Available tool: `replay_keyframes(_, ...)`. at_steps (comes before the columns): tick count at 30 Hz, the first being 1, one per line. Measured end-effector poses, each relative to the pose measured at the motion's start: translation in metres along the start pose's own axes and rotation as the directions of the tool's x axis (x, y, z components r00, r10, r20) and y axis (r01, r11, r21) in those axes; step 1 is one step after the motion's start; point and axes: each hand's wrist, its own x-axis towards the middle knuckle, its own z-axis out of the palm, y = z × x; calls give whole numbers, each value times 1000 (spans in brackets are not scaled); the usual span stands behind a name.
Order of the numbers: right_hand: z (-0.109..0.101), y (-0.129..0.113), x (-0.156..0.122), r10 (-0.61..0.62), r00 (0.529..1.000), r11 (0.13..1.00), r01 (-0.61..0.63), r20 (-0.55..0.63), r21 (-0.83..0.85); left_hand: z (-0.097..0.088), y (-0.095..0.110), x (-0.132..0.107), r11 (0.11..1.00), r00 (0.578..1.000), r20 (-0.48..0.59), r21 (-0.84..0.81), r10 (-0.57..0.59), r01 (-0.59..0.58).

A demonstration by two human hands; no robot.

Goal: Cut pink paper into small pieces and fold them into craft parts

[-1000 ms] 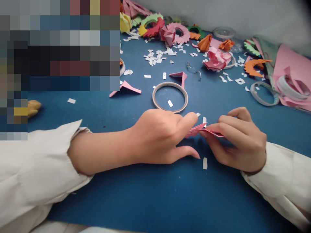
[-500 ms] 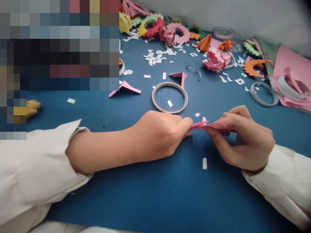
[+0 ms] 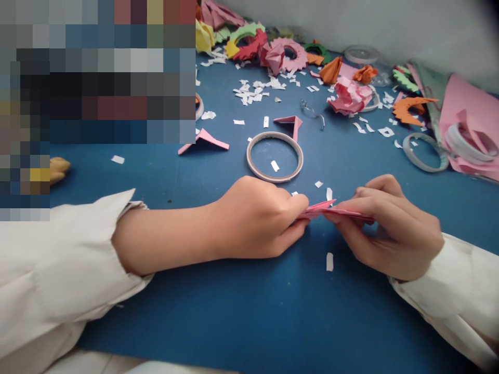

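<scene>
Folded pink paper stretches between my two hands just above the blue table. My left hand is closed and pinches its left end between thumb and forefinger, hiding that part. With thumb and fingers, my right hand pinches the longer right part, whose tip shows under the fingers. A roll of narrow double-sided tape lies flat just beyond my left hand. Two more folded pink paper pieces rest on the table: one bent piece to the left, another behind the tape roll.
White paper scraps are scattered over the blue table. Along the back lie folded paper rings, such as a pink one, and crumpled pink paper. More tape rolls and pink sheets are at the right. Part of a person's hand shows at left.
Both hands keep their pinch on the pink paper. The paper has tilted slightly, and my right fingers have shifted a little along it. The whole view has moved slightly.
</scene>
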Motion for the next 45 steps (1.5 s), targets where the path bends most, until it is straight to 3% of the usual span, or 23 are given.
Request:
replay_keyframes(8,-1,-7,-1,66,997,998,-66,-43,-10,2,0,-1,999,1000,-2,31,-20,20)
replay_keyframes(14,-3,-14,0,150,989,989,-150,-3,-9,2,1,0,998,999,-32,59,20,-18)
replay_keyframes(21,-5,-22,2,166,986,985,-166,0,-41,1,1,0,997,999,-30,71,28,-26)
replay_keyframes(29,-3,-19,1,167,986,982,-168,22,80,2,1,0,997,998,-42,58,45,-42)
replay_keyframes(36,-5,-22,3,208,978,977,-209,26,37,1,1,0,998,999,-19,38,42,-41)
replay_keyframes(45,-3,-14,-3,144,988,980,-150,53,131,-1,0,1,999,998,24,10,53,-53)
